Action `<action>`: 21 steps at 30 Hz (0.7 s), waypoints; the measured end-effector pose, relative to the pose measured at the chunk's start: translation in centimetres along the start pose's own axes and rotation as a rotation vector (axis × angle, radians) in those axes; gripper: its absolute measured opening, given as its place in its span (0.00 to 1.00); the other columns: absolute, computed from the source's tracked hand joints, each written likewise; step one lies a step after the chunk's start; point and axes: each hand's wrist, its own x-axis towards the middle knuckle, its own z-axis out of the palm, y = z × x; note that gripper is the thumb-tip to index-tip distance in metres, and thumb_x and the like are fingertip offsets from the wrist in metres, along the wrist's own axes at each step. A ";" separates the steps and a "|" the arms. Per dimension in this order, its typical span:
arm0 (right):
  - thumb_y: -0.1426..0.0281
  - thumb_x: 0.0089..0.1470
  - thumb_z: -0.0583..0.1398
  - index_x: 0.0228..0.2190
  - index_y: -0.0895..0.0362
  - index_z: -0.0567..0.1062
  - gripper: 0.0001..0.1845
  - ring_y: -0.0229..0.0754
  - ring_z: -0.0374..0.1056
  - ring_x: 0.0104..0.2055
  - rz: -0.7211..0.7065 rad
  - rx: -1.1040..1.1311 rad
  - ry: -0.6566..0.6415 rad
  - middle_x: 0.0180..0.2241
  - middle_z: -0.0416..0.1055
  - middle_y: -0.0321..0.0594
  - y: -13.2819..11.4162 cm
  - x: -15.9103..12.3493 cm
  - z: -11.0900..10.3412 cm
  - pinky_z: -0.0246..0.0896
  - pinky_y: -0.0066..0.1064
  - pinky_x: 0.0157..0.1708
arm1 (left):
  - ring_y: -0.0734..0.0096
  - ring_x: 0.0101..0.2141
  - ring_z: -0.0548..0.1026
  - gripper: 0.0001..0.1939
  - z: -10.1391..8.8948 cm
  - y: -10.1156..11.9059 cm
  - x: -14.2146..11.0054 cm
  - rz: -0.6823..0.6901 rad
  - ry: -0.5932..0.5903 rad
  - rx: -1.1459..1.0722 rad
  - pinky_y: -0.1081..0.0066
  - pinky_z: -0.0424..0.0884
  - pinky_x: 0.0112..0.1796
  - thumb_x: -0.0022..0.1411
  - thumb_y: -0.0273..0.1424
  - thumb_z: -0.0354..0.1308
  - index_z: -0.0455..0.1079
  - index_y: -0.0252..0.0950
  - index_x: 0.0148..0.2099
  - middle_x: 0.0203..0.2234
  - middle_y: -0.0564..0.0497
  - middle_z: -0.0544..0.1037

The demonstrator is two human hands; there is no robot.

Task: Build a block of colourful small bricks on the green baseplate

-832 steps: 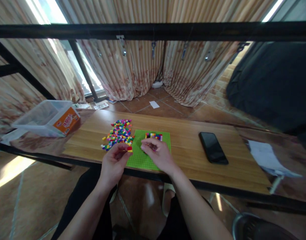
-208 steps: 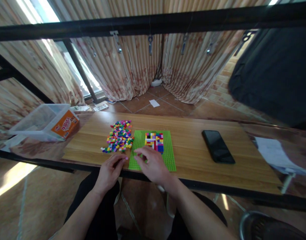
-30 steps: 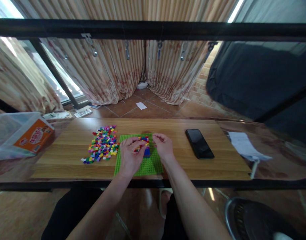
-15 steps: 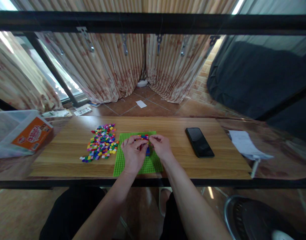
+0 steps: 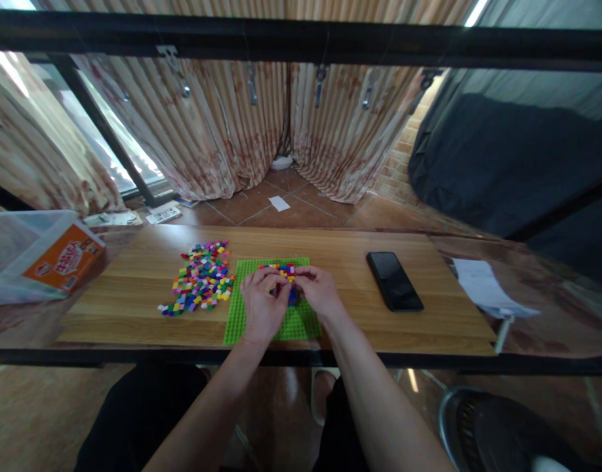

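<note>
A green studded baseplate (image 5: 235,326) lies on the table in front of me. On it is a patch of small coloured toy bricks (image 5: 284,268), mostly covered by my hands. My left hand (image 5: 264,303) is over the patch's left side, thumb and fingers pinched together. From the right, my right hand (image 5: 321,292) reaches in with its fingertips pinched at the patch's right edge, close to the left fingertips. Whatever is between the fingers is too small and hidden to make out. Left of the baseplate lies a pile of loose bricks (image 5: 202,278).
The wooden table (image 5: 134,288) has a black phone (image 5: 394,280) on its right half. White papers (image 5: 488,287) lie past its right end. A clear plastic bin (image 5: 35,252) with an orange label stands at the left. A black metal bar (image 5: 301,40) crosses above.
Earlier the hands were apart, the left holding bricks beside the pile. Both are now over the brick patch. Within the last second my right hand has moved left, closer to my left.
</note>
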 end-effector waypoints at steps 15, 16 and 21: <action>0.69 0.39 0.63 0.31 0.58 0.80 0.13 0.40 0.71 0.31 -0.055 -0.036 -0.039 0.29 0.78 0.39 0.0 -0.1 -0.2 0.67 0.32 0.33 | 0.60 0.42 0.75 0.04 0.2 -0.1 -0.3 0.018 0.031 -0.035 0.56 0.67 0.47 0.57 0.26 0.62 0.74 0.38 0.30 0.37 0.48 0.80; 0.69 0.39 0.63 0.31 0.58 0.80 0.13 0.40 0.71 0.31 -0.062 -0.043 -0.037 0.29 0.78 0.39 0.0 -0.1 -0.2 0.67 0.32 0.33 | 0.60 0.42 0.75 0.04 0.2 -0.1 -0.3 0.022 0.033 -0.037 0.56 0.67 0.47 0.57 0.26 0.62 0.74 0.38 0.30 0.37 0.48 0.80; 0.70 0.41 0.62 0.31 0.58 0.80 0.12 0.41 0.72 0.32 -0.088 -0.072 -0.029 0.29 0.78 0.39 0.1 -0.1 -0.1 0.68 0.33 0.36 | 0.60 0.42 0.75 0.05 0.2 0.1 -0.3 0.010 0.048 -0.017 0.56 0.66 0.47 0.57 0.27 0.61 0.74 0.39 0.29 0.36 0.48 0.80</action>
